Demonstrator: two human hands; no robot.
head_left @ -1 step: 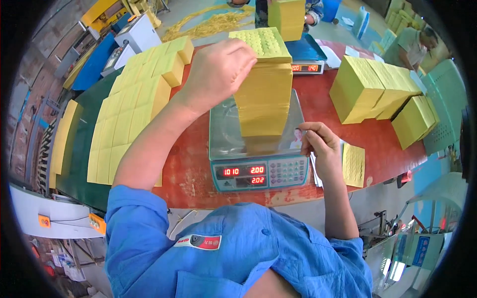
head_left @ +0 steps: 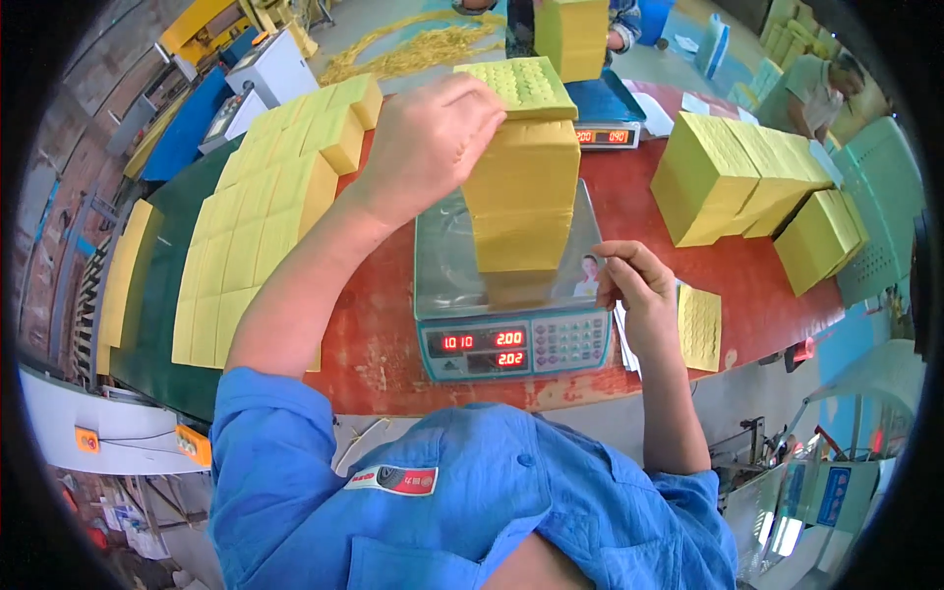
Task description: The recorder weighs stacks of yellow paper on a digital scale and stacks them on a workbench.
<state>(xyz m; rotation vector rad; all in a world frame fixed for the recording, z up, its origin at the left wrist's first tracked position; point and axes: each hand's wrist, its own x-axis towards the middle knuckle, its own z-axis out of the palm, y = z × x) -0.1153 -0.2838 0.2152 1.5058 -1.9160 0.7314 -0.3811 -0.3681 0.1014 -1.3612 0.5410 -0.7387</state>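
At lower centre, a white-and-red rectangular patch point(head_left: 393, 480) sits on your blue shirt. Your right hand point(head_left: 637, 295) pinches thin sheets beside the grey digital scale point(head_left: 511, 339). Your left hand point(head_left: 430, 138) grips the tall yellow paper stack point(head_left: 521, 202) standing on the scale's pan at centre.

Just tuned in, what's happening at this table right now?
A person in a blue shirt is working at a digital scale on a red table. A tall stack of yellow sheets stands on the scale pan. The left hand rests at the top of the stack, fingers on its upper sheets. The right hand sits beside the scale's right edge, near a few loose yellow sheets. More yellow stacks wait on the right, and rows of them lie to the left.
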